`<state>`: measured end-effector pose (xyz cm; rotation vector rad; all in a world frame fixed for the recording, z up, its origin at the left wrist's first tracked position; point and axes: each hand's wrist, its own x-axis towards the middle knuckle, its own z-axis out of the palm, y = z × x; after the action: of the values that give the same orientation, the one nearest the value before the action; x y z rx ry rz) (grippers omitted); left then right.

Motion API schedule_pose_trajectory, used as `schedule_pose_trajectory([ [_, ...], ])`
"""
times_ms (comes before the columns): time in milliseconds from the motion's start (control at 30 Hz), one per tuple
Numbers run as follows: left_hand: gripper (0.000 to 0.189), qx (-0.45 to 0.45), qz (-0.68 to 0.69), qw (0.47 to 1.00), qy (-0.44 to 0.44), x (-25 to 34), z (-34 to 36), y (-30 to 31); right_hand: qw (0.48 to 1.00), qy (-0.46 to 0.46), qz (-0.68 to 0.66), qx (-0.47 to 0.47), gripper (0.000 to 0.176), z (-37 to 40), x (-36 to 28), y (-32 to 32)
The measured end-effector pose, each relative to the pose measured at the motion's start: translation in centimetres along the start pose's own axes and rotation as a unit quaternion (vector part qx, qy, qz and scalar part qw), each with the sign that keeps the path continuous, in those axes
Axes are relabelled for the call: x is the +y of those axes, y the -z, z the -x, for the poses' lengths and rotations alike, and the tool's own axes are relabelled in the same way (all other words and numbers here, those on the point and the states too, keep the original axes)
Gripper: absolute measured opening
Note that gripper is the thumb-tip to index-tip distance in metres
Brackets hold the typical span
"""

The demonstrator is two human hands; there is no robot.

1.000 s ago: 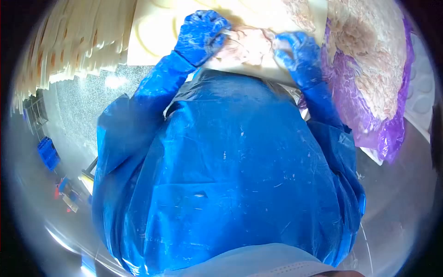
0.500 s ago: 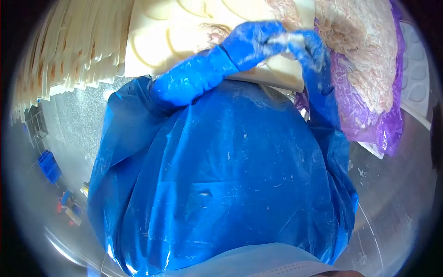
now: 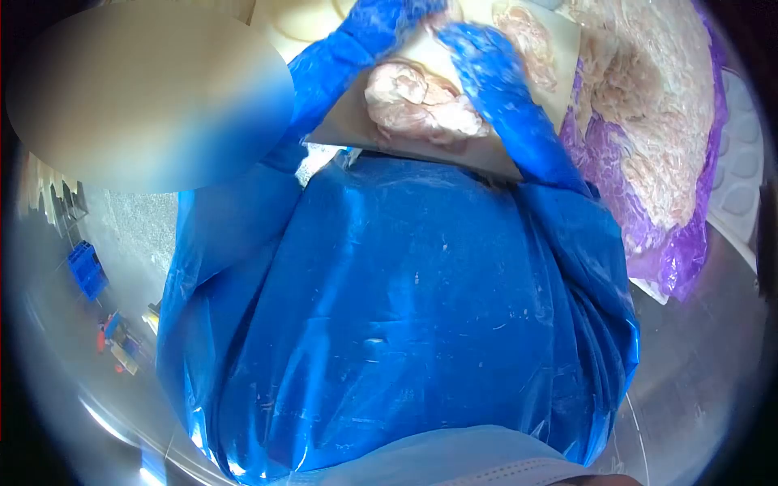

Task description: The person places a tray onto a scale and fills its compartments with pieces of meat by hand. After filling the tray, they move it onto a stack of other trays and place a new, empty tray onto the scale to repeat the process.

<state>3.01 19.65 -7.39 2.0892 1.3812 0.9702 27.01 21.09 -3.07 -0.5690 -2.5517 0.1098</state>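
Observation:
My left hand [image 3: 397, 20], in a wet blue glove, is at the top edge with its fingers closed at a small pinkish piece of raw meat [image 3: 444, 14]. My right hand [image 3: 482, 61], also blue-gloved, reaches in from the right with its fingertips right at that piece; its fingers are smeared by motion. Below and between the hands, a folded lump of pale raw meat [image 3: 421, 101] rests on a cream cutting board [image 3: 344, 130] near its front edge. Another flat piece of raw meat [image 3: 527, 44] lies on the board, right of my right hand.
A big heap of pale shredded-looking meat [image 3: 648, 105] sits on purple plastic film [image 3: 677, 263] at the right. Beyond it is a white moulded tray [image 3: 737, 138]. A blurred oval covers the upper left. A blue crate [image 3: 87, 267] stands far left.
Both hands have moved up and away from my apron, with the left also shifting left. The folded meat lump now shows on the board. The blurred oval now covers the hanging pale strips.

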Motion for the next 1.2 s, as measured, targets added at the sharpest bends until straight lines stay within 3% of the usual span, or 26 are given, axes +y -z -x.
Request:
schedule_pose_trajectory([
  [33, 0.038, 0.001, -0.001, 1.0, -0.001, 0.5, 0.7, -0.5, 1.0, 0.001, 0.0, 0.001, 0.03, -0.1, 0.3, 0.8],
  [100, 0.043, -0.042, 0.17, 0.984, -0.013, 2.6, 3.1, -2.3, 0.956, -0.108, 0.108, -0.251, 0.033, 0.0, -0.3, 4.1],
  [133, 0.048, -0.115, -0.258, 0.95, -0.132, 7.6, 2.7, 0.4, 0.955, -0.141, 0.115, -0.233, 0.038, -0.7, -1.0, 5.4],
  [167, 0.05, -0.124, -0.215, 0.96, -0.13, 6.9, 3.0, -0.4, 0.955, -0.141, 0.114, -0.233, 0.038, -0.9, -1.1, 5.0],
  [200, 0.05, -0.124, -0.214, 0.96, -0.13, 7.3, 2.0, 0.1, 0.981, -0.111, 0.087, -0.132, 0.043, -1.0, -0.9, 4.3],
  [233, 0.045, -0.066, -0.119, 0.987, -0.084, 8.0, 0.4, 1.2, 0.995, -0.078, 0.058, -0.03, 0.049, -0.9, -0.6, 3.5],
  [267, 0.043, -0.009, -0.022, 0.999, -0.038, 8.3, -0.4, 1.9, 0.993, -0.075, 0.064, -0.065, 0.058, -0.4, -0.5, 2.2],
  [300, 0.047, 0.037, -0.25, 0.964, -0.084, 5.3, 0.4, 0.8, 0.993, -0.079, 0.064, -0.065, 0.058, 0.8, -0.5, 1.7],
  [400, 0.047, 0.01, -0.29, 0.955, -0.058, 3.0, 0.7, 0.4, 0.987, -0.072, 0.035, -0.14, 0.061, 2.3, -0.7, 2.3],
  [433, 0.048, -0.008, -0.265, 0.961, -0.082, 2.3, 0.9, 0.7, 0.986, -0.074, 0.031, -0.145, 0.061, 2.7, -0.5, 2.3],
  [467, 0.05, -0.024, -0.243, 0.964, -0.107, 2.4, 0.9, 1.4, 0.988, -0.111, -0.063, -0.092, 0.06, 2.3, 0.2, 2.4],
  [500, 0.048, 0.024, 0.21, 0.977, 0.04, 2.9, 1.7, 2.0, 0.976, -0.146, -0.156, -0.036, 0.059, 1.7, 0.8, 2.5],
  [533, 0.046, 0.024, 0.009, 0.999, 0.03, 3.6, 2.6, 3.7, 0.963, -0.166, -0.213, 0.007, 0.054, -0.5, -0.3, 5.1],
  [567, 0.044, 0.022, -0.192, 0.981, 0.02, 4.5, 3.5, 5.0, 0.962, -0.165, -0.215, 0.006, 0.054, -0.5, -1.1, 4.7],
  [633, 0.037, -0.012, -0.205, 0.977, 0.052, 8.2, 6.1, 4.8, 0.96, -0.178, -0.208, -0.059, 0.049, -0.3, -2.9, 3.5],
  [667, 0.031, -0.044, -0.217, 0.972, 0.083, 9.7, 7.4, 4.5, 0.967, -0.116, -0.166, -0.155, 0.05, -0.9, -4.1, 2.7],
  [700, 0.027, 0.021, -0.231, 0.972, 0.033, 10.7, 8.1, 4.0, 0.974, -0.085, -0.129, -0.164, 0.047, -0.4, -5.3, 0.4],
  [767, 0.027, -0.004, -0.196, 0.977, 0.087, 10.1, 9.1, 4.3, 0.968, -0.106, -0.198, -0.114, 0.034, -1.6, -5.5, 0.7],
  [833, 0.024, 0.009, -0.154, 0.981, 0.114, 9.8, 10.4, 4.8, 0.919, -0.177, -0.28, -0.215, 0.024, -3.2, -4.8, 3.0],
  [900, 0.022, 0.024, -0.11, 0.984, 0.137, 10.2, 11.4, 5.6, 0.939, -0.136, -0.268, -0.169, 0.02, -2.8, -4.7, 3.1],
  [967, 0.016, 0.075, -0.039, 0.987, 0.138, 11.5, 12.2, 6.8, 0.888, -0.254, -0.376, -0.072, 0.019, -2.6, -5.5, 3.5],
  [1000, 0.015, 0.106, 0.169, 0.963, 0.183, 11.2, 13.0, 7.0, 0.871, -0.252, -0.419, -0.052, 0.018, -2.7, -5.9, 3.5],
  [1100, 0.016, 0.067, 0.111, 0.96, 0.25, 10.2, 14.0, 8.9, 0.886, -0.238, -0.393, -0.06, 0.012, -4.5, -6.6, 3.7],
  [1133, 0.027, 0.073, 0.096, 0.956, 0.266, 8.9, 14.6, 8.6, 0.908, -0.194, -0.366, -0.066, 0.013, -5.0, -5.6, 3.1],
  [1167, 0.027, 0.073, 0.096, 0.957, 0.264, 9.4, 13.8, 8.7, 0.909, -0.194, -0.365, -0.064, 0.013, -5.3, -5.0, 2.2],
  [1200, 0.034, 0.09, 0.098, 0.972, 0.196, 10.5, 12.4, 8.6, 0.932, -0.166, -0.313, -0.073, 0.015, -5.5, -4.5, 1.3],
])
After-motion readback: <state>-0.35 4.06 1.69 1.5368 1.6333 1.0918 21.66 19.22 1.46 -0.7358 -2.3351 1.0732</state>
